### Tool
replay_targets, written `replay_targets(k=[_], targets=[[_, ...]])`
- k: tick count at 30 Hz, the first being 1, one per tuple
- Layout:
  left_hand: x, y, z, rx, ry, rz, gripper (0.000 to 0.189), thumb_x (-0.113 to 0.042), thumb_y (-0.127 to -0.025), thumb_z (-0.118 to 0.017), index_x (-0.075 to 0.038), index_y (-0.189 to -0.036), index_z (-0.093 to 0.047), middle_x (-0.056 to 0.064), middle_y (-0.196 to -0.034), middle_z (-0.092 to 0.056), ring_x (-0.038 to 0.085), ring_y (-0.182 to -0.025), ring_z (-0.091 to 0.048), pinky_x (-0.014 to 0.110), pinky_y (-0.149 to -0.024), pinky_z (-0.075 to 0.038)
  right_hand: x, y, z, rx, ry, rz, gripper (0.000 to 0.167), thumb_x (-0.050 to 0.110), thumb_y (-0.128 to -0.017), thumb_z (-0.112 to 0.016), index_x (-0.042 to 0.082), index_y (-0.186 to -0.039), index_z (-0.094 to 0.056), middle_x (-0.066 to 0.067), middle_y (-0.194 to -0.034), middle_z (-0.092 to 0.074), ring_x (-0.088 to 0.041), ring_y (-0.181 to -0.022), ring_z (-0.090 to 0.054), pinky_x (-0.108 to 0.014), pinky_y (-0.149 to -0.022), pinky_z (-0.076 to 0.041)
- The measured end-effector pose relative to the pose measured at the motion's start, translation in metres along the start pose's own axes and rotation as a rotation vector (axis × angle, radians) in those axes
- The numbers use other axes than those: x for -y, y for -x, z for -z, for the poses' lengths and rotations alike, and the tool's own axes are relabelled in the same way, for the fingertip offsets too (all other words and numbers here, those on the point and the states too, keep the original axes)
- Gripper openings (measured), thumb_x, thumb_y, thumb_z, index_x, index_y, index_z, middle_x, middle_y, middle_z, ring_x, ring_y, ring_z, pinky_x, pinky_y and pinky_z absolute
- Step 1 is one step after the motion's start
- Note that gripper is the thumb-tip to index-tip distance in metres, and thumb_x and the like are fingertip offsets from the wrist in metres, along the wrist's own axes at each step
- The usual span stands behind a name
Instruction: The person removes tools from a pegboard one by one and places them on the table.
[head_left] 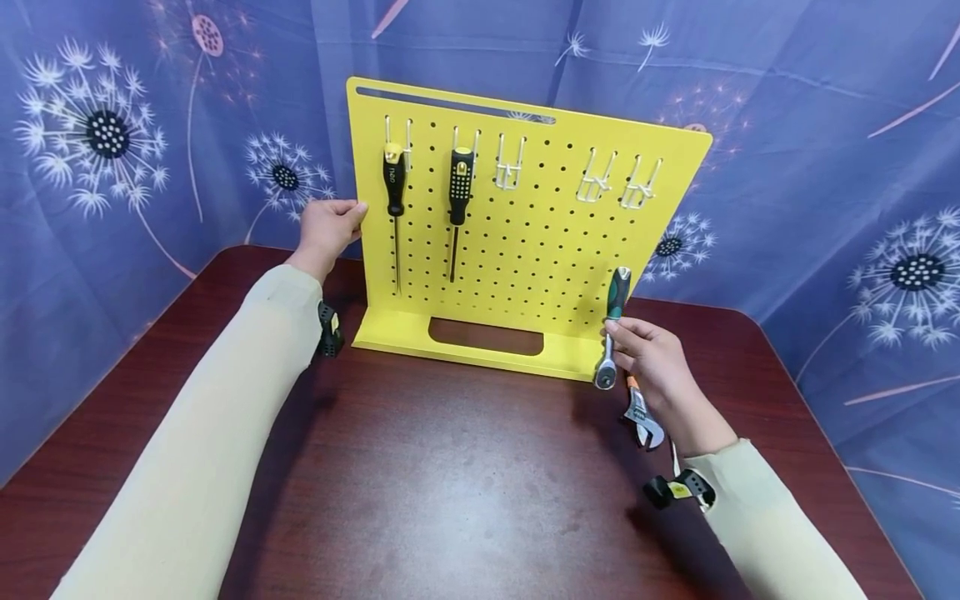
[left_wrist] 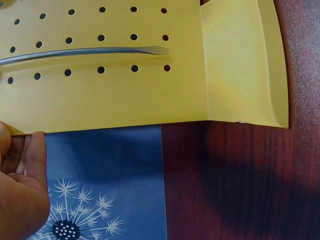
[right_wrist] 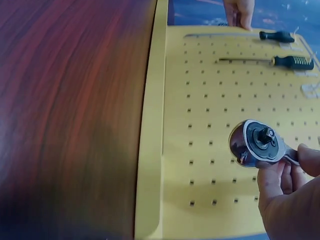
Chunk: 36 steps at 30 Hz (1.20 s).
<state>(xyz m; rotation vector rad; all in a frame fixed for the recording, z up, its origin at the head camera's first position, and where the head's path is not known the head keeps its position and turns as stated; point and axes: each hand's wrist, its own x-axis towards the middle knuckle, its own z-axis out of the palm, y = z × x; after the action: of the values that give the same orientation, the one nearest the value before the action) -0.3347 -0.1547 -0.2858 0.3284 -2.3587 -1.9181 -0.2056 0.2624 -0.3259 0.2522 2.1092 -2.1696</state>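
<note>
My left hand (head_left: 328, 229) pinches the left edge of a yellow pegboard (head_left: 517, 250), which stands upright on the table. In my right hand (head_left: 652, 354) is a ratchet wrench (head_left: 617, 296) with a green and black handle. It points head down in front of the board's lower right corner, and its round head with the square drive (right_wrist: 265, 136) faces the right wrist camera. Two screwdrivers hang at the board's left: a black one (head_left: 394, 179) with a yellow top and a black one with yellow dots (head_left: 461, 183). Three white hooks (head_left: 508, 164) to their right hold nothing.
An adjustable wrench (head_left: 641, 417) with an orange handle lies on the dark red table (head_left: 450, 467), partly behind my right hand. Behind the table hangs a blue curtain (head_left: 465, 42) with dandelion prints. The board's base has a long cutout (head_left: 486, 337).
</note>
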Motion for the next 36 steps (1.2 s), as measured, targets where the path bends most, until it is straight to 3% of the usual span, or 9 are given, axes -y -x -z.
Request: replay_targets(k=[9, 15, 23, 31, 36], targets=[[-0.004, 0.000, 0.000, -0.005, 0.006, -0.007, 0.043, -0.021, -0.106, -0.057, -0.003, -0.144, -0.056, 0.014, -0.156, -0.052, 0.025, -0.140, -0.056, 0.034, -0.116, -0.050, -0.009, -0.001, 0.035, -0.013, 0.027, 0.010, 0.033, 0.014, -0.105, -0.058, 0.028, -0.080, -0.075, 0.017, -0.081, -0.071, 0.003, -0.076, -0.064, -0.012, -0.070, -0.055], [-0.006, 0.000, -0.002, 0.000, 0.018, 0.002, 0.043, -0.020, -0.106, -0.056, -0.003, -0.146, -0.055, 0.015, -0.157, -0.050, 0.025, -0.142, -0.054, 0.033, -0.116, -0.050, -0.015, -0.002, 0.057, -0.067, 0.096, -0.046, 0.033, 0.018, -0.104, -0.061, 0.033, -0.077, -0.073, 0.019, -0.079, -0.066, 0.003, -0.073, -0.058, -0.012, -0.065, -0.053], [-0.004, 0.000, 0.000, 0.006, 0.009, 0.011, 0.044, -0.021, -0.106, -0.056, -0.003, -0.146, -0.055, 0.014, -0.158, -0.050, 0.024, -0.142, -0.054, 0.034, -0.117, -0.050, -0.025, -0.004, 0.087, -0.053, 0.105, -0.131, 0.035, 0.018, -0.104, -0.060, 0.033, -0.075, -0.073, 0.018, -0.074, -0.071, 0.004, -0.072, -0.063, -0.012, -0.063, -0.056], [-0.003, -0.002, 0.000, 0.007, 0.009, 0.023, 0.044, -0.022, -0.106, -0.056, -0.004, -0.146, -0.055, 0.013, -0.158, -0.050, 0.025, -0.142, -0.054, 0.034, -0.117, -0.049, -0.032, -0.005, 0.104, -0.096, 0.160, -0.167, 0.039, 0.018, -0.103, -0.061, 0.035, -0.070, -0.073, 0.019, -0.068, -0.069, 0.006, -0.064, -0.061, -0.011, -0.058, -0.055], [-0.003, -0.002, -0.001, 0.008, 0.003, 0.017, 0.044, -0.022, -0.106, -0.056, -0.004, -0.145, -0.055, 0.014, -0.158, -0.050, 0.025, -0.142, -0.054, 0.034, -0.116, -0.050, -0.035, -0.006, 0.113, -0.079, 0.185, -0.174, 0.041, 0.017, -0.104, -0.060, 0.035, -0.070, -0.072, 0.018, -0.068, -0.069, 0.005, -0.064, -0.061, -0.012, -0.057, -0.055]])
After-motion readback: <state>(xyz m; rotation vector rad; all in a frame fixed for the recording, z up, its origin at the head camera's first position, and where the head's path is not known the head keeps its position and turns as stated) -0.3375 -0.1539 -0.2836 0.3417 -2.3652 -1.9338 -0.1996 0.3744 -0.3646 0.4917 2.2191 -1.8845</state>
